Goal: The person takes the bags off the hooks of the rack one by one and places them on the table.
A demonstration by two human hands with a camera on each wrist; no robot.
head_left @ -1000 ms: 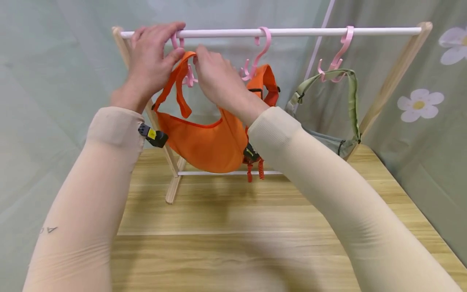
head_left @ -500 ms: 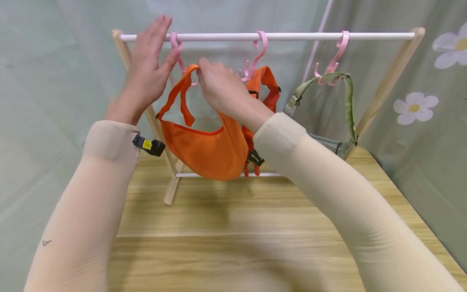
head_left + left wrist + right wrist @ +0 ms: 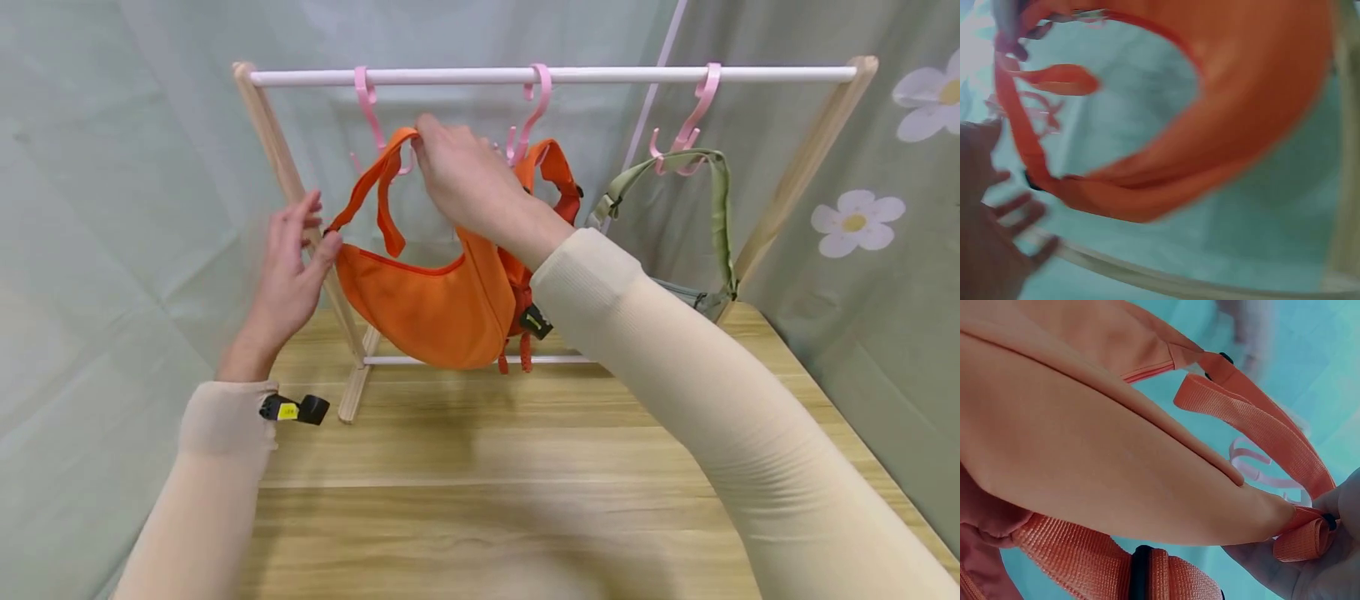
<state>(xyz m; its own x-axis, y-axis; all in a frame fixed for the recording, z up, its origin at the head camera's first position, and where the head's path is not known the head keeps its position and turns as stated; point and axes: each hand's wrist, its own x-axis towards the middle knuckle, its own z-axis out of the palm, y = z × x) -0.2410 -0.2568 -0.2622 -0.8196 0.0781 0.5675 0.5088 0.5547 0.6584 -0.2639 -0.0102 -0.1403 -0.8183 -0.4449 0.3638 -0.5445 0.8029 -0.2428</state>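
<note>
An orange crescent-shaped shoulder bag [image 3: 423, 312] hangs from my right hand [image 3: 472, 171], which grips its strap near the top. In the right wrist view the fingers [image 3: 1329, 569] curl round the strap beside a black buckle [image 3: 1330, 521]. A loose strap end [image 3: 386, 221] dangles inside the loop. My left hand [image 3: 288, 275] is beside the bag's left corner, fingers spread and loosely bent, holding nothing. The left wrist view shows those fingers [image 3: 1019, 212] close to the strap's black slider [image 3: 1032, 180]. Just behind the strap hangs a pink hook [image 3: 367, 104].
The rack has a white bar [image 3: 450, 77] and wooden legs [image 3: 806, 179]. On its middle pink hook [image 3: 538, 104] hangs another orange bag [image 3: 558, 171], partly hidden. A green-grey bag [image 3: 722, 217] hangs at right. Below is a wooden tabletop [image 3: 375, 517]; curtains [image 3: 135, 208] surround it.
My left hand has left the left pink hook and bar and come down to the bag's left corner. The right hand, still gripping the strap, has shifted slightly down and right.
</note>
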